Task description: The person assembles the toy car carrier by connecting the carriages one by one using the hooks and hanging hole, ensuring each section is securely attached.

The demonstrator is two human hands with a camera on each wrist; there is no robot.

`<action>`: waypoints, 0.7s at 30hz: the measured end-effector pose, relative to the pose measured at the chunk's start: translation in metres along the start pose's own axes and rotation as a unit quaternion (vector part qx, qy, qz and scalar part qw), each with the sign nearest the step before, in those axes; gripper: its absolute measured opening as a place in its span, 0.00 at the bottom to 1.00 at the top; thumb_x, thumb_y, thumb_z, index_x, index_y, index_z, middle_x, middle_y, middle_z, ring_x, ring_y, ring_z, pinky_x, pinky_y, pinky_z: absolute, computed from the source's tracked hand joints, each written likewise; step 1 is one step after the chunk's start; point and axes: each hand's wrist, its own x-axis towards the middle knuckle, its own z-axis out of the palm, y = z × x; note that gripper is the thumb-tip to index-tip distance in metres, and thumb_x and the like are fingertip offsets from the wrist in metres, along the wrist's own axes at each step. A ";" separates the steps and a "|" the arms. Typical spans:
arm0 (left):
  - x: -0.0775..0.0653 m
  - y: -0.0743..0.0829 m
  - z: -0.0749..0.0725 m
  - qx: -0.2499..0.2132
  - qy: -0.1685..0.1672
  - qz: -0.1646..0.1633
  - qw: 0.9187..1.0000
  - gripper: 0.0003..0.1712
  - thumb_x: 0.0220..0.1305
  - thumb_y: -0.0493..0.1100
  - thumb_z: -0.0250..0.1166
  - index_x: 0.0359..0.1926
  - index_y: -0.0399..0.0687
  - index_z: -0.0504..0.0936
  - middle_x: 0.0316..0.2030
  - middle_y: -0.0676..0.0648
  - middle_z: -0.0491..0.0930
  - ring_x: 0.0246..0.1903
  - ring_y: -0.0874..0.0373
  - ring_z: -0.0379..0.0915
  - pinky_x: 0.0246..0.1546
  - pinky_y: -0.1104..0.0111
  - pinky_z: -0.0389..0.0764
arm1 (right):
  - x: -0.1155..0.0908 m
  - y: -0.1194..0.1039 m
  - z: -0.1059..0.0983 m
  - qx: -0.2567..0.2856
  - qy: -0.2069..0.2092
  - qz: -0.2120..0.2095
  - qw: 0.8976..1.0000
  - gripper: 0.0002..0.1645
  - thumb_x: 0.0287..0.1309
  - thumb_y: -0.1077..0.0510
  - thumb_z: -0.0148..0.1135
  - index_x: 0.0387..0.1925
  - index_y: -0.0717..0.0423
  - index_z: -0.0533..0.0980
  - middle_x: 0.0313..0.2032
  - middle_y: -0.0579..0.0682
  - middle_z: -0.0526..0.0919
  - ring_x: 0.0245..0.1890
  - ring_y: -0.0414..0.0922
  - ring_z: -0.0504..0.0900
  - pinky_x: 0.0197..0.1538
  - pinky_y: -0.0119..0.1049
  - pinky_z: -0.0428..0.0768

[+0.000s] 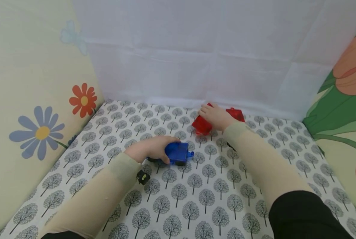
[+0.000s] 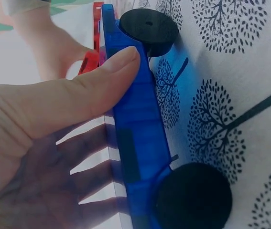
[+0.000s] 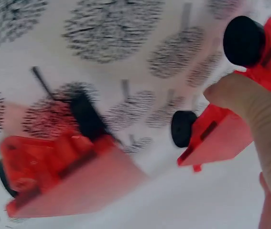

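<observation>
My left hand (image 1: 155, 147) grips a translucent blue toy wagon (image 1: 178, 152) with black wheels and a small hook at its right end. In the left wrist view the thumb presses one side of the blue wagon (image 2: 137, 124), and the fingers lie along the other. Farther back, my right hand (image 1: 215, 116) holds a red toy wagon (image 1: 202, 125), its thumb over the side between two black wheels in the right wrist view. A second red toy wagon (image 1: 235, 114) is just right of that hand; its open translucent body (image 3: 49, 162) shows in the right wrist view.
A white cloth (image 1: 210, 66) hangs behind the toys. Flower-printed panels stand at the left (image 1: 40, 83) and right (image 1: 342, 99). The surface is covered by a tree-print cloth (image 1: 192, 196). A small black device (image 1: 143, 177) sits at the left wrist.
</observation>
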 end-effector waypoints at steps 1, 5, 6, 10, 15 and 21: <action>0.001 0.000 0.000 0.000 0.001 0.001 1.000 0.52 0.48 0.43 0.79 0.73 0.50 0.64 0.67 0.40 0.67 0.64 0.40 0.63 0.64 0.45 0.64 | -0.001 0.000 -0.004 0.008 0.003 0.003 1.000 0.49 0.49 0.57 0.78 0.70 0.56 0.64 0.67 0.58 0.67 0.70 0.55 0.59 0.73 0.52 0.50; 0.003 -0.001 0.000 0.000 0.002 0.003 1.000 0.51 0.49 0.43 0.79 0.73 0.51 0.64 0.67 0.40 0.67 0.64 0.41 0.64 0.63 0.46 0.64 | -0.006 0.003 -0.025 0.048 0.004 0.022 0.999 0.52 0.43 0.48 0.81 0.69 0.54 0.65 0.62 0.58 0.69 0.66 0.56 0.62 0.72 0.52 0.50; 0.004 -0.001 0.000 0.001 0.002 0.004 1.000 0.51 0.49 0.43 0.79 0.73 0.50 0.64 0.66 0.40 0.68 0.64 0.41 0.64 0.63 0.46 0.64 | -0.008 0.004 -0.030 0.054 0.002 0.025 0.998 0.52 0.43 0.48 0.81 0.68 0.54 0.65 0.61 0.58 0.69 0.66 0.57 0.62 0.72 0.53 0.49; 0.004 -0.001 0.000 0.005 0.002 0.003 1.000 0.51 0.50 0.43 0.79 0.73 0.50 0.64 0.66 0.40 0.68 0.64 0.41 0.64 0.63 0.46 0.65 | -0.014 0.009 -0.048 0.074 -0.002 0.039 0.996 0.49 0.44 0.51 0.78 0.67 0.54 0.65 0.59 0.57 0.69 0.64 0.56 0.63 0.72 0.53 0.51; 0.005 0.002 -0.001 0.003 0.004 0.001 1.000 0.51 0.50 0.42 0.79 0.73 0.49 0.64 0.67 0.40 0.68 0.64 0.41 0.64 0.63 0.46 0.64 | -0.028 0.010 -0.062 0.133 -0.004 0.053 0.990 0.49 0.40 0.54 0.79 0.65 0.58 0.66 0.53 0.55 0.71 0.55 0.53 0.71 0.65 0.49 0.65; 0.006 0.003 -0.001 0.000 0.005 -0.004 1.000 0.51 0.49 0.42 0.79 0.73 0.50 0.64 0.67 0.40 0.67 0.64 0.41 0.64 0.63 0.45 0.65 | -0.053 -0.005 -0.071 0.166 -0.041 0.071 0.983 0.50 0.42 0.45 0.79 0.65 0.59 0.67 0.48 0.53 0.74 0.45 0.48 0.74 0.50 0.43 0.77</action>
